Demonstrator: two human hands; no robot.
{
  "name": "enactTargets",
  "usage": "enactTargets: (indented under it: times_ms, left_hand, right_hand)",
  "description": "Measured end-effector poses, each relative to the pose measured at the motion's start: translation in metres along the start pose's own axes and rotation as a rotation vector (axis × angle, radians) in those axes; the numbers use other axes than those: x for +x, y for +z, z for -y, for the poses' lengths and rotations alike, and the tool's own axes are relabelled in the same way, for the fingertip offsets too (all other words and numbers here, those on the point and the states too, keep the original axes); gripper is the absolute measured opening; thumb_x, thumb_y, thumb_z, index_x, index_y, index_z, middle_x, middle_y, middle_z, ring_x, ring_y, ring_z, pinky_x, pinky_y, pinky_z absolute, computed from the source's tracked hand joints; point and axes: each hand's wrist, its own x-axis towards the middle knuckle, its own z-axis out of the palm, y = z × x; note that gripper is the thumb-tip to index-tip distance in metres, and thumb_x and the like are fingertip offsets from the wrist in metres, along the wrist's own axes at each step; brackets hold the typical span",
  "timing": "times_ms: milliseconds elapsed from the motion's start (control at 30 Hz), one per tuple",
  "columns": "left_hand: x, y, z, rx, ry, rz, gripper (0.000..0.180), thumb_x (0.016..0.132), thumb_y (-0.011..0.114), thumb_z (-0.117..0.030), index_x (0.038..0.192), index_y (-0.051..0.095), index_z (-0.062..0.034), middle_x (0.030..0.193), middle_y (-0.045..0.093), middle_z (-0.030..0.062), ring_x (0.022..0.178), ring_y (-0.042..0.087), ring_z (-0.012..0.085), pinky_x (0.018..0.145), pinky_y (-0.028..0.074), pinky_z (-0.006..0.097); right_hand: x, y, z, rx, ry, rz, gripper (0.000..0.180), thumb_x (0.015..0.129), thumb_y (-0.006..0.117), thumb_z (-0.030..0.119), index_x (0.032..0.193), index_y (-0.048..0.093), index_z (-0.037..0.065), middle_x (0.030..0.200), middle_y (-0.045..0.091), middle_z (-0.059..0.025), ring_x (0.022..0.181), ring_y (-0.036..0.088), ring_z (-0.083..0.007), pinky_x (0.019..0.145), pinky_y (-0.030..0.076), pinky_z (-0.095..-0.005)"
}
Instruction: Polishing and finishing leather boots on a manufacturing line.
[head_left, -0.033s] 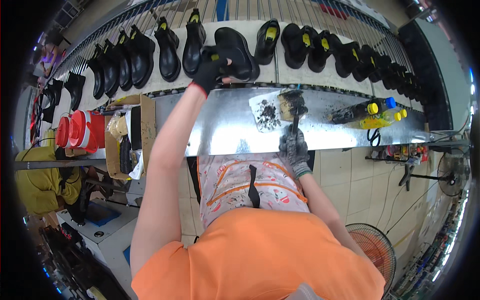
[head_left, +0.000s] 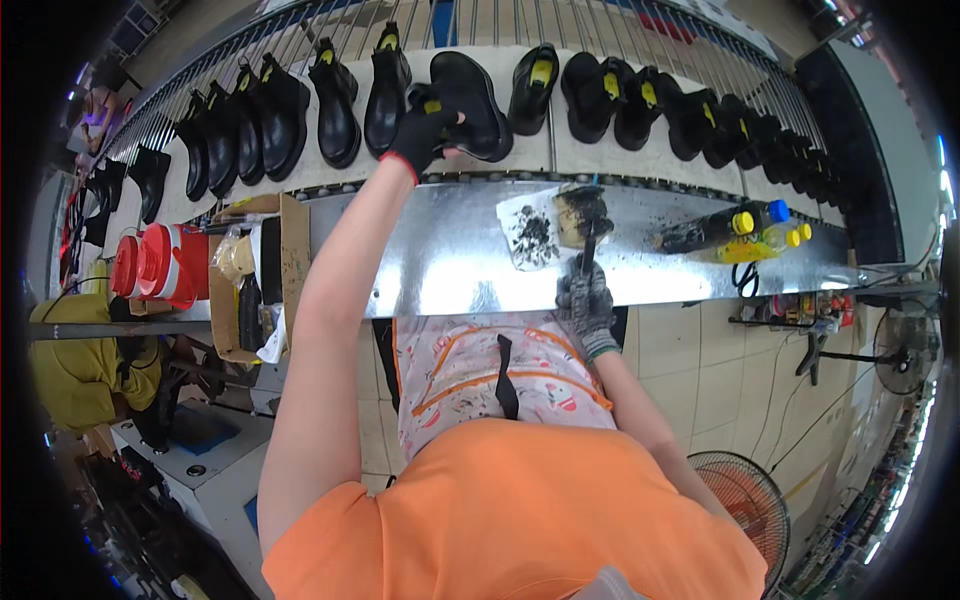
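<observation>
My left hand (head_left: 425, 135), in a black glove with bare fingertips, is closed on a black boot (head_left: 470, 90). The boot is tipped with its sole edge toward the right, at the near edge of the shoe rack. My right hand (head_left: 587, 295), in a grey knit glove, is closed round a thin dark-handled tool (head_left: 588, 247). The tool's far end meets a blackened, pale block (head_left: 580, 215) on the metal ledge. Beside that block lies a white sheet (head_left: 520, 225) smeared with black stuff. What the tool's tip looks like is hidden against the dark smears.
Black boots (head_left: 285, 115) stand left on the rack, black shoes (head_left: 590, 95) right. On the metal ledge (head_left: 430, 260) are bottles (head_left: 715, 230) with yellow and blue caps, a cardboard box (head_left: 295, 260) and a red jug (head_left: 160, 260). A fan (head_left: 740, 500) stands behind at right.
The boot and my left hand have shifted very slightly. My right hand has moved a touch to the left, still with the tool in it.
</observation>
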Motion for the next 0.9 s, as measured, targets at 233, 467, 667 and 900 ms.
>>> enactTargets:
  times_ms: [233,467,667,900]
  left_hand:
    - [0.125,-0.017,0.003,0.989,0.234,-0.424,0.070,0.064,0.069,-0.052,0.111,0.054,-0.0025,0.103,0.063,0.0182,0.096,0.063,0.0301,0.078,0.051,0.040]
    - [0.152,-0.048,0.023,0.652,1.008,-1.070,0.055,0.077,0.068,-0.026,0.117,0.045,0.0014,0.115,0.050,0.0210,0.111,0.047,0.0322,0.097,0.035,0.036]
    - [0.119,-0.080,0.022,1.331,0.282,-0.837,0.050,0.068,0.073,-0.030,0.105,0.057,0.0000,0.101,0.058,0.0258,0.095,0.057,0.0403,0.079,0.048,0.045]
    - [0.108,-0.082,0.025,1.548,0.236,-0.710,0.068,0.061,0.076,-0.032,0.115,0.048,0.0005,0.105,0.055,0.0201,0.098,0.056,0.0368,0.083,0.047,0.045]
  right_hand:
    - [-0.001,0.020,-0.007,0.107,0.048,-0.053,0.019,0.094,0.040,0.023,0.108,0.047,0.013,0.068,0.049,-0.0035,0.045,0.043,-0.0121,0.039,0.037,-0.0244]
    - [-0.001,0.017,-0.004,0.081,0.119,0.007,0.026,0.098,0.032,0.031,0.112,0.048,0.016,0.079,0.052,-0.0028,0.054,0.047,-0.0134,0.044,0.043,-0.0240]
    - [0.003,-0.023,-0.024,-0.598,-0.186,-0.055,0.025,0.093,0.046,0.027,0.115,0.047,0.017,0.074,0.051,-0.0030,0.054,0.048,-0.0127,0.043,0.040,-0.0243]
    - [-0.016,0.015,-0.001,-0.579,-0.107,-0.136,0.027,0.089,0.053,0.028,0.111,0.046,0.013,0.069,0.054,-0.0008,0.047,0.049,-0.0084,0.038,0.039,-0.0220]
